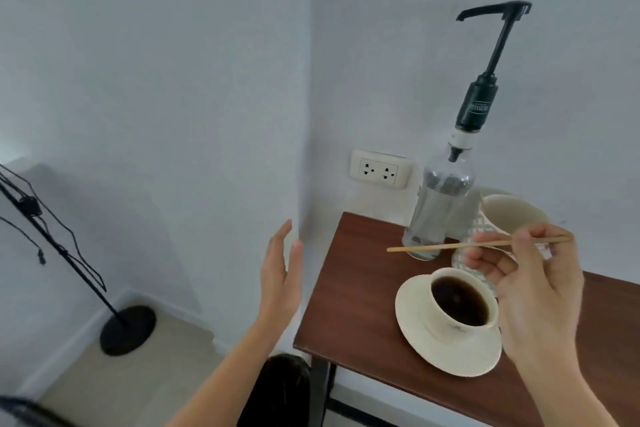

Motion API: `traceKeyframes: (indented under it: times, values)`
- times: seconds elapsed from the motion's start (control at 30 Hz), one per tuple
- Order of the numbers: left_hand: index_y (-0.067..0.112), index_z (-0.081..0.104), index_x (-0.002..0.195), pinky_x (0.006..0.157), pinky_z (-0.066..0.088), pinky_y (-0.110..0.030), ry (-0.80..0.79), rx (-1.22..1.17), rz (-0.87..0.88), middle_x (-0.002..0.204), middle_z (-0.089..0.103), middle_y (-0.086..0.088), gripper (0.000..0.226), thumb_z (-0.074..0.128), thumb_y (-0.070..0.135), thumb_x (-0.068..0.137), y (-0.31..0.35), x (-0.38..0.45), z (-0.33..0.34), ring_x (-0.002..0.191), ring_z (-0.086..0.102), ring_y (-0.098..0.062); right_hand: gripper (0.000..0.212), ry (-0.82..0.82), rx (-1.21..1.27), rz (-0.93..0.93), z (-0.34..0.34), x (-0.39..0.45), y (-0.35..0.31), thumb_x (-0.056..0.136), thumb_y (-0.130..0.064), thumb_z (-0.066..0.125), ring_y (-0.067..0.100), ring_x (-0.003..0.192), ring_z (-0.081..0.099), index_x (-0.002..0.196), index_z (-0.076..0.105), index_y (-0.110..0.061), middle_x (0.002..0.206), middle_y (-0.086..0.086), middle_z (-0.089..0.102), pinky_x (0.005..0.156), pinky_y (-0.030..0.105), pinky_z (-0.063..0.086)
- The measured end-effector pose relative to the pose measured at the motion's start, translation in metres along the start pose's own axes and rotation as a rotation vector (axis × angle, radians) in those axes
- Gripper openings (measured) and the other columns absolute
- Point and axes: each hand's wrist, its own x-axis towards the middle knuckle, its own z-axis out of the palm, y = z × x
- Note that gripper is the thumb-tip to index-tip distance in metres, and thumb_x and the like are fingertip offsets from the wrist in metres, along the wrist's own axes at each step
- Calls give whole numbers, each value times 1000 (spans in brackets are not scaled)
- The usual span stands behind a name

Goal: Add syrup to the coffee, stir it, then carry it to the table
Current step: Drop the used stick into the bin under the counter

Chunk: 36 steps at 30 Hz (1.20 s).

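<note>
While the right hand pinched a thin wooden stir stick near its right end, the stick lay roughly level in the air, above and behind the coffee cup, not touching the coffee. Cup was full of dark coffee and sat on a cream saucer near the front-left corner of the brown table. Left hand was empty, fingers extended and loosely spread, hovering off the table's left edge, touching nothing. Syrup bottle, clear glass with a black pump, stood behind the cup near the wall; pump spout pointed left. Paper cup stood just right of the bottle, partly hidden by the right hand. Wall socket left of the bottle. Black stand base on the floor, far left.
</note>
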Motion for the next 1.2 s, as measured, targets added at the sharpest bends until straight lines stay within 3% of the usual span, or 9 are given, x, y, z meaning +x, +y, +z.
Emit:
traceKeyframes:
  times: [0.07,0.2,0.33,0.5,0.63,0.77,0.9,1.07,1.2]
  values:
    - [11,46,150,113,29,-20,61,98,-41,151,51,-3,45,44,27,107,-35,27,-38,139,45,-11,30,-41,-62,-48,38,-23,18,107,-6,37,20,57,69,89,50,-25,73,7,75,61,26,62]
    - [8,36,155,117,29,-32,0,254,-175,159,40,-12,49,39,26,109,-104,79,-102,147,40,-27,11,-133,-310,-126,125,-83,86,102,-24,43,16,70,74,97,52,-27,91,0,77,66,26,61]
    - [5,28,158,123,26,-39,-78,322,-237,165,27,-15,52,37,25,110,-154,118,-120,153,30,-31,8,-300,-599,-113,189,-139,171,99,-33,45,-7,77,72,99,53,-34,88,-21,76,67,5,51]
    - [13,5,163,124,24,-44,-171,294,-171,171,-13,-15,64,37,28,110,-199,147,-95,159,4,-33,8,-310,-819,185,197,-173,300,98,-27,56,-2,78,71,99,62,-33,85,-16,73,74,17,58]
    - [5,-13,159,127,21,-48,-162,277,-68,167,-24,-22,77,36,32,108,-231,155,-68,160,-5,-34,16,-262,-884,395,181,-182,375,98,-12,63,3,81,68,96,65,-28,82,-13,70,73,15,54]
    - [3,-17,158,122,1,-35,-118,236,-61,165,-31,-21,78,38,30,109,-246,158,-50,158,-16,-33,13,-244,-931,583,173,-182,429,99,-13,60,4,80,67,105,71,-17,89,-3,74,77,7,52]
    - [3,-19,157,121,-1,-35,-104,205,-59,163,-34,-20,80,40,28,109,-252,161,-43,157,-20,-34,30,-219,-949,693,167,-184,456,100,-14,59,21,113,68,127,65,-4,118,11,73,98,29,49]
    - [3,-18,158,119,1,-34,-127,223,-98,164,-32,-21,81,41,29,109,-247,160,-47,158,-16,-35,32,-153,-967,733,168,-182,448,102,-14,53,24,120,65,132,63,-5,126,11,71,95,19,40]
    - [11,-19,159,123,16,-51,-206,313,-125,167,-31,-14,78,37,34,109,-235,157,-65,159,-10,-30,29,-113,-943,669,186,-173,415,103,-15,51,24,120,65,130,63,-8,124,8,71,97,21,42]
